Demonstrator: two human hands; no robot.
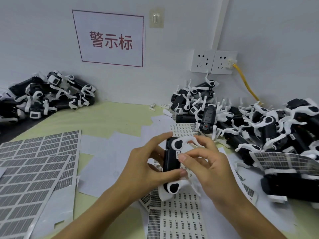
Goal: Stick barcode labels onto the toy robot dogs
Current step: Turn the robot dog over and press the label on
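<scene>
Centre frame: toy robot dog (171, 158), black body upright-ish, gripped by left hand (146, 167), fingers curled behind it and thumb across the lower body. Right hand (209, 163) close beside, thumb (183, 158) pressing a small white barcode label (178, 154) onto the body's right edge, other fingers loosely curled, touching a white leg. Print on the label too small to read. Back side of the dog hidden by the palm.

Under the hands, label sheet (179, 216) running off the bottom edge, partly covered by the forearms. More sheets (34, 169) lower left, cut off by the left and bottom edges, print just grey blur. Blank backing papers (110, 152) in between.

Right side: big pile of dogs (259, 128), tangled, impossible to count, spilling out of the right edge and lying over a curled sheet (283, 161). Smaller pile (46, 95) upper left, also cropped by the edge.

Bare greenish tabletop (112, 116) only between the two piles, up against the wall. Red-framed sign (110, 39), wall sockets (214, 62) and yellow cable (245, 80) above.
</scene>
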